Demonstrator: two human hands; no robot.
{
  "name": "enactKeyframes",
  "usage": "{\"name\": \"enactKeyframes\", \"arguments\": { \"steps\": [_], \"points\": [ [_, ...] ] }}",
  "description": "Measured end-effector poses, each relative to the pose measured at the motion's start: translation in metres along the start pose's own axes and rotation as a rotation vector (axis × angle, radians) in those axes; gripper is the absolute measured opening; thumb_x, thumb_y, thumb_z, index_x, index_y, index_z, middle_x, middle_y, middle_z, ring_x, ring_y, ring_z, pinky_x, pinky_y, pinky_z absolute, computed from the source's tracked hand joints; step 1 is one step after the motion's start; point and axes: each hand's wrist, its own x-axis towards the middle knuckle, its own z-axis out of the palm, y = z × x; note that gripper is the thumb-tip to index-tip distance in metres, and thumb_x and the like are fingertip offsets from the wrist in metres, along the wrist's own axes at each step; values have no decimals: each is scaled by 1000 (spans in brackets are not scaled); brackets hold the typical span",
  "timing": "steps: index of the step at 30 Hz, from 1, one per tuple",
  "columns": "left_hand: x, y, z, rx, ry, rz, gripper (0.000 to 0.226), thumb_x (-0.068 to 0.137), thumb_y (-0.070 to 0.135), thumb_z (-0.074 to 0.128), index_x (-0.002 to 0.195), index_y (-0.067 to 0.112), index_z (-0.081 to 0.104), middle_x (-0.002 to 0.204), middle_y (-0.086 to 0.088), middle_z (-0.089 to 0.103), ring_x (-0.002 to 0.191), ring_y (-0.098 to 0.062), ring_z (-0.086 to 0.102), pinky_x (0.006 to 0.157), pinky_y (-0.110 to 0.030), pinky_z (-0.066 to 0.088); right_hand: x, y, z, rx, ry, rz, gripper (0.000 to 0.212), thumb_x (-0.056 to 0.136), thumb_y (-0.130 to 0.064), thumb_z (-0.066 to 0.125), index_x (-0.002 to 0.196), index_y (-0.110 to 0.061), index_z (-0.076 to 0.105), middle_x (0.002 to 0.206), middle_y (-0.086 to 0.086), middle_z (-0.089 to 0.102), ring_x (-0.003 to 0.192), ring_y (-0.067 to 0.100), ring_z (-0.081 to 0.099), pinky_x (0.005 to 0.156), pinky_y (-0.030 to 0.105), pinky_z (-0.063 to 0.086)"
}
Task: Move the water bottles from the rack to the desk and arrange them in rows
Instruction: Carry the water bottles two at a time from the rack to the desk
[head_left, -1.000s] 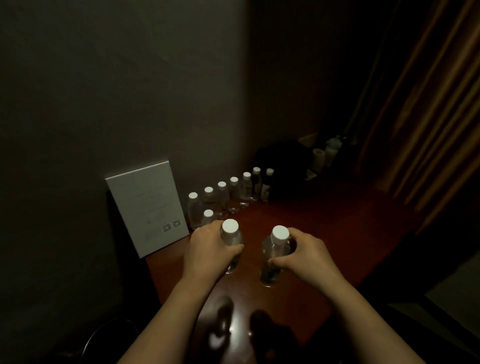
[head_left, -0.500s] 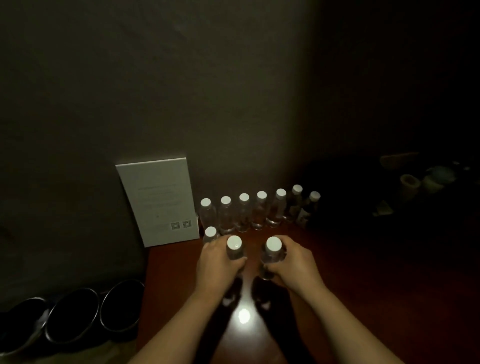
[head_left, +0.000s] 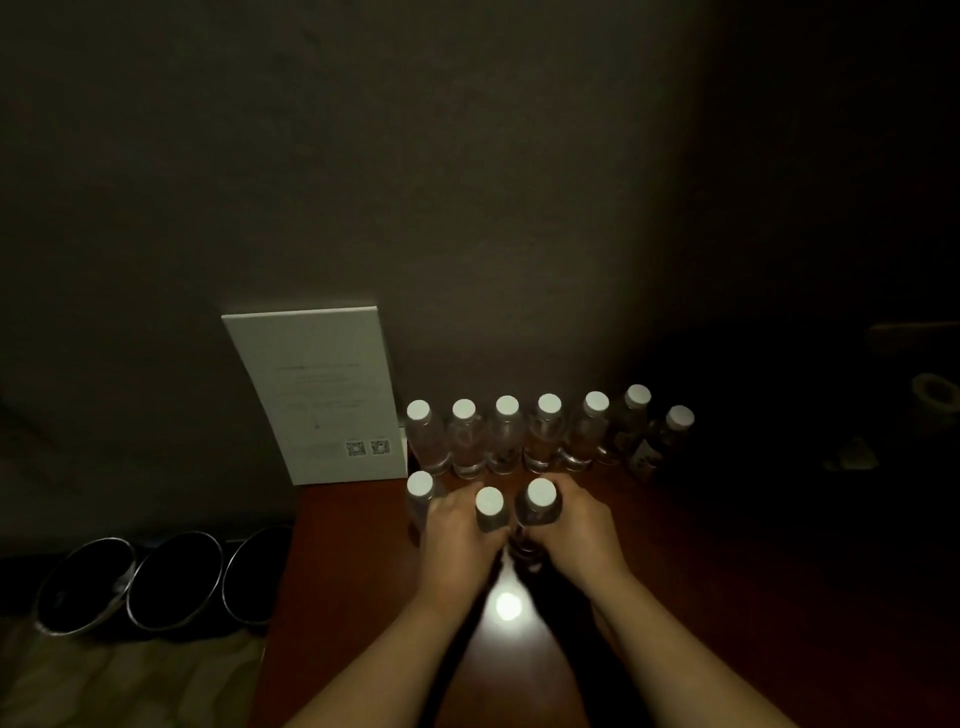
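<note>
Several clear water bottles with white caps stand in a back row (head_left: 506, 436) along the wall on the dark red desk (head_left: 701, 597). In front of that row stands a single bottle (head_left: 420, 491) at the left. My left hand (head_left: 457, 540) grips a second bottle (head_left: 490, 506) right beside it. My right hand (head_left: 574, 525) grips a third bottle (head_left: 540, 501), close against the second. Both held bottles are upright; my hands hide their lower parts.
A white card with printed codes (head_left: 322, 395) leans on the wall at the desk's left end. Three dark metal-rimmed bowls (head_left: 171, 582) sit low beside the desk's left edge. Dim objects (head_left: 935, 395) lie at the far right. A light reflection (head_left: 508, 605) shines between my wrists.
Both hands have carried their bottles forward toward the back row and closer together, next to the single front bottle. The view has swung left.
</note>
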Motion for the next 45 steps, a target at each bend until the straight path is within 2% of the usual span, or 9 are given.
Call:
{"name": "enactKeyframes", "arguments": {
  "steps": [3, 9, 12, 17, 20, 26, 30, 34, 45],
  "points": [
    [1, -7, 8, 4, -9, -21, 9, 72, 23, 73, 74, 20, 64, 76, 6, 69, 71, -10, 61, 66, -33, 51, 7, 4, 7, 5, -20, 1, 46, 74, -27, 77, 117, -29, 62, 113, -5, 69, 103, 14, 63, 83, 21, 45],
    [5, -14, 13, 29, -2, -25, 12, 73, 22, 75, 79, 23, 65, 81, 10, 69, 76, -7, 60, 70, -27, 51, 13, 14, 19, 54, -8, 18, 46, 71, -24, 77, 115, -30, 64, 110, -5, 71, 103, 15, 64, 85, 25, 49],
    [8, -13, 15, 29, -19, -69, 21, 73, 22, 77, 93, 22, 67, 93, 7, 71, 87, -12, 63, 74, -20, 46, 14, 16, 19, 72, -5, 29, 50, 71, -20, 77, 117, -30, 63, 111, -6, 70, 104, 13, 62, 82, 20, 44],
    [5, -15, 10, 35, -77, -122, 50, 77, 22, 78, 121, 22, 55, 116, 4, 67, 109, -15, 62, 85, -23, 45, 17, 17, 24, 16, -26, 21, 63, 68, -20, 79, 126, -29, 59, 120, -4, 68, 113, 18, 61, 97, 34, 49],
    [4, -15, 6, 71, -81, -102, 64, 77, 23, 79, 133, 25, 47, 124, 1, 63, 116, -18, 59, 91, -28, 46, 16, 15, 22, -23, -31, -3, 73, 66, -17, 82, 133, -30, 55, 123, -2, 67, 116, 18, 60, 98, 30, 47],
    [-3, -10, -16, 113, -50, -18, 70, 80, 26, 76, 142, 24, 43, 141, 6, 52, 129, -14, 49, 100, -25, 41, -5, -1, 1, -92, 152, -93, 75, 69, -29, 81, 138, -31, 51, 134, -4, 58, 125, 21, 52, 104, 33, 43],
    [-23, -4, -61, 190, -37, -18, 60, 80, 44, 73, 134, 30, 50, 131, 7, 56, 118, -14, 55, 90, -27, 45, -40, -27, -10, -145, 246, -187, 62, 75, -27, 80, 133, -28, 56, 132, -3, 54, 125, 20, 48, 100, 26, 37],
    [-56, -12, -124, 354, -45, -12, 51, 78, 64, 63, 122, 38, 54, 119, 15, 59, 105, -9, 59, 75, -27, 50, -85, -63, 4, -288, 101, -292, 56, 72, -30, 79, 125, -28, 62, 125, -5, 57, 116, 18, 55, 94, 27, 44],
    [-193, -109, -307, 470, 16, -108, 58, 78, 72, 57, 127, 43, 50, 125, 17, 56, 111, -7, 56, 80, -31, 50, -218, -180, 140, -520, -177, -541, 56, 76, -38, 77, 128, -34, 57, 119, -8, 58, 106, 12, 58, 87, 26, 50]
  ]
}}
